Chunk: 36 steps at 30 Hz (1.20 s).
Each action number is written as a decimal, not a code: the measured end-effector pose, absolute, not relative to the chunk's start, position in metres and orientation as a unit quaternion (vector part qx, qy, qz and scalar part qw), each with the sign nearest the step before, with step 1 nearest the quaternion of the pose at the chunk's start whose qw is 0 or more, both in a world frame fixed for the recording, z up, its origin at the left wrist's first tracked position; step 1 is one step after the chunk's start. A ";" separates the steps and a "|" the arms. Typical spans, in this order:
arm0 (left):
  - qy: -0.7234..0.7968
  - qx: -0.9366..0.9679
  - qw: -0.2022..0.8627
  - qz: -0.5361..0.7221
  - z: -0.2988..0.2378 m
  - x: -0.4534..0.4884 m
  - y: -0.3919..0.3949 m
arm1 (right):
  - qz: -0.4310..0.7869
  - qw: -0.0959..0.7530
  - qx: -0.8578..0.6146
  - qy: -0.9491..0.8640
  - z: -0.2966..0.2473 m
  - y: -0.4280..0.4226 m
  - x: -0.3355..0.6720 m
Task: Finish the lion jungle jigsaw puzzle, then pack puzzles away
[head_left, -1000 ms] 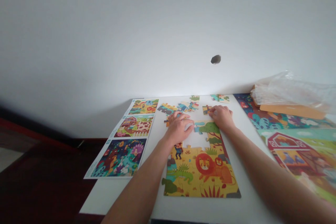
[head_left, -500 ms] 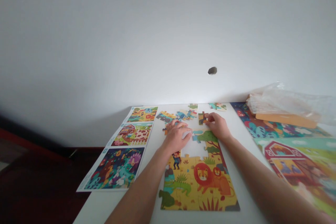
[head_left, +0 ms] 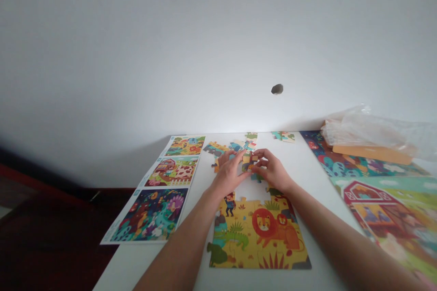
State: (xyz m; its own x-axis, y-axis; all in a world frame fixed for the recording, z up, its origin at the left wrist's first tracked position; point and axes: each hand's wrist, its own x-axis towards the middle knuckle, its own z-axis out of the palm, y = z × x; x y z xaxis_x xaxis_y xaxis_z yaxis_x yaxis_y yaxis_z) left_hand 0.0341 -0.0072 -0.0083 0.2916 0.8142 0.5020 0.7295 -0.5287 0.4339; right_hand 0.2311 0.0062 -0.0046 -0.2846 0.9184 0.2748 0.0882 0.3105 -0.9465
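The fingers of the left hand (head_left: 228,173) and right hand (head_left: 273,173) seem to pinch one puzzle piece (head_left: 248,163). Gentle, level holding suits it.

Can read no words, numbers or brands anywhere, only make out small blue tags (head_left: 138,192) along the left margin of the three-picture printed sheet (head_left: 160,186), too tiny and blurred to decipher

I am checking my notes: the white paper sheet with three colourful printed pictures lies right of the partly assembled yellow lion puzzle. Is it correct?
Not the side: the head view shows the white paper sheet lying left of the yellow lion puzzle.
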 end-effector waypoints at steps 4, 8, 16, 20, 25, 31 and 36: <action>0.479 0.800 0.065 0.356 -0.006 0.035 -0.008 | 0.442 0.462 -0.372 -0.673 -0.007 0.008 0.234; 0.475 0.805 0.073 0.347 -0.003 0.036 -0.010 | 0.400 0.455 -0.401 -0.687 -0.001 0.009 0.241; 0.467 0.812 0.075 0.341 0.003 0.036 -0.014 | 0.459 0.465 -0.389 -0.649 0.006 0.009 0.243; 0.466 0.811 0.071 0.346 0.004 0.037 -0.015 | 0.474 0.469 -0.378 -0.642 0.002 0.011 0.244; 0.470 0.809 0.074 0.344 0.006 0.037 -0.016 | 0.476 0.467 -0.379 -0.641 0.001 0.012 0.245; 0.471 0.808 0.074 0.346 0.006 0.037 -0.016 | 0.460 0.461 -0.391 -0.651 0.003 0.011 0.244; 0.465 0.813 0.065 0.344 0.005 0.036 -0.016 | 0.432 0.447 -0.413 -0.665 0.007 0.008 0.242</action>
State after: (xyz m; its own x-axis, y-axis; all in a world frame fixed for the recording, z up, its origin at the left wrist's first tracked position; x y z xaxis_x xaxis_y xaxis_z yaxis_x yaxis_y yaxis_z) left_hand 0.0355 -0.0159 0.0051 0.3307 0.8014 0.4984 0.7121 -0.5585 0.4255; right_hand 0.2420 0.0079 0.0068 -0.2590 0.9361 0.2380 0.1624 0.2851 -0.9447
